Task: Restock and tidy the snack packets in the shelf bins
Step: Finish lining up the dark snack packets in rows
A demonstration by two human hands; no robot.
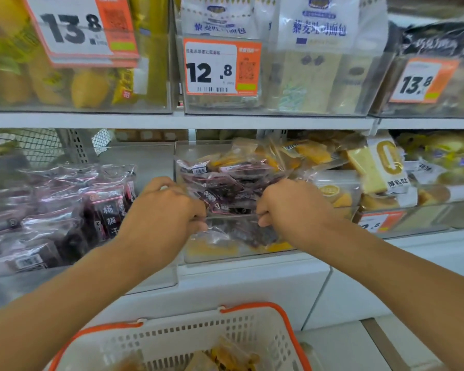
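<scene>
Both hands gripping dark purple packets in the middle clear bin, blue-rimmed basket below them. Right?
Not quite: the basket has an orange rim, not blue, as the head view shows. The rest holds: the left hand and right hand both grip dark purple packets in the middle clear bin, with the basket below them.

packets (227, 183) in middle bin (239, 253) | basket (172, 341) before shelf | toast loaf (378, 167) right
</scene>
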